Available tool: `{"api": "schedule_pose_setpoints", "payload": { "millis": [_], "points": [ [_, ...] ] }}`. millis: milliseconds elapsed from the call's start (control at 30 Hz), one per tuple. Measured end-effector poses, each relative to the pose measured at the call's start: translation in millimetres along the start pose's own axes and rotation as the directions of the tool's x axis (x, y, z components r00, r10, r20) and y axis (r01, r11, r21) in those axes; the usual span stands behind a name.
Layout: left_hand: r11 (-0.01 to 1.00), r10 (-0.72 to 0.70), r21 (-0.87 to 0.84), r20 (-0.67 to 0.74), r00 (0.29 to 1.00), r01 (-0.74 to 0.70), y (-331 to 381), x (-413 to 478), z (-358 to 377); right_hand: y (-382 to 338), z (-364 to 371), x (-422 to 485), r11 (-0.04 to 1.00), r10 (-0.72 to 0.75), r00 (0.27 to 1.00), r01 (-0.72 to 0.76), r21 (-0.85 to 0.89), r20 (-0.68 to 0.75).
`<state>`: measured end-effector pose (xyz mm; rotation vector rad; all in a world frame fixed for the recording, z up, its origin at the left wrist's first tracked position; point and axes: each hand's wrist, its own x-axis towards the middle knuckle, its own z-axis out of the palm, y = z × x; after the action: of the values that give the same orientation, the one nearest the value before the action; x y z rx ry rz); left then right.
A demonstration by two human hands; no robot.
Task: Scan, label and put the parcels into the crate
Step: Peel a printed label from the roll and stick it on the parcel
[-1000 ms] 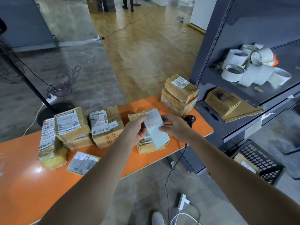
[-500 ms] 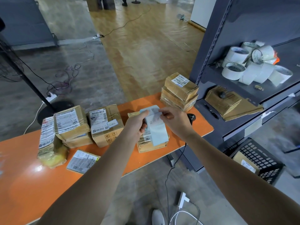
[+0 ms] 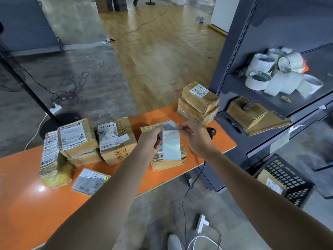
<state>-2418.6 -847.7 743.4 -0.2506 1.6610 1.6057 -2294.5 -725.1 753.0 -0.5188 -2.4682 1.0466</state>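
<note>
Left hand (image 3: 151, 139): its fingers are curled round the left edge of the label strip (image 3: 171, 145), and it holds the strip up above the table (image 3: 27, 204).
Right hand (image 3: 193, 138): thumb and forefinger pinch the strip's top right corner, and the other fingers are loosely bent.
Label strip: pale, with some handwriting near the top, it hangs upright between the two hands. A curled part shows behind its upper end. The top edge is blurred, so I cannot tell whether a label is lifting off its backing.
Parcel (image 3: 167, 164): brown and taped, it lies on the table directly under both hands, near the front edge. The strip's lower end hangs in front of it.
Crate (image 3: 295, 188): black and latticed, it sits on the floor to the right below the shelf (image 3: 252, 98), well apart from the hands. One brown parcel with a white label lies inside.
Stack (image 3: 198, 103): a pile of brown parcels at the table's far right corner, just beyond the right hand.
Left parcels (image 3: 115, 139): several labelled ones are grouped to the left of the left hand, some stacked on each other.
Scanner (image 3: 211, 131): black, it lies on the table just past the right hand.
Tape rolls (image 3: 277, 73): a white heap on the shelf.
</note>
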Motion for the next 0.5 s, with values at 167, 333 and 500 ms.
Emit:
{"api": "schedule_pose_setpoints", "payload": {
  "millis": [167,333,500],
  "points": [
    [0.997,-0.061,-0.046,-0.027,0.998,0.060,-1.4,4.0,-3.7,2.9,-13.2,-3.8,0.988,0.069,0.989,-0.086,0.131,0.127],
    [0.996,-0.071,-0.051,-0.054,0.996,0.068,-2.1,9.5,-5.4,10.3,-32.1,-3.1,0.910,0.184,0.945,-0.268,0.318,0.270],
    [0.988,-0.152,0.027,-0.015,0.988,0.152,4.2,4.9,10.8,-2.1,-33.0,6.5,0.879,0.263,0.869,-0.395,0.267,0.419]
  ]
}}
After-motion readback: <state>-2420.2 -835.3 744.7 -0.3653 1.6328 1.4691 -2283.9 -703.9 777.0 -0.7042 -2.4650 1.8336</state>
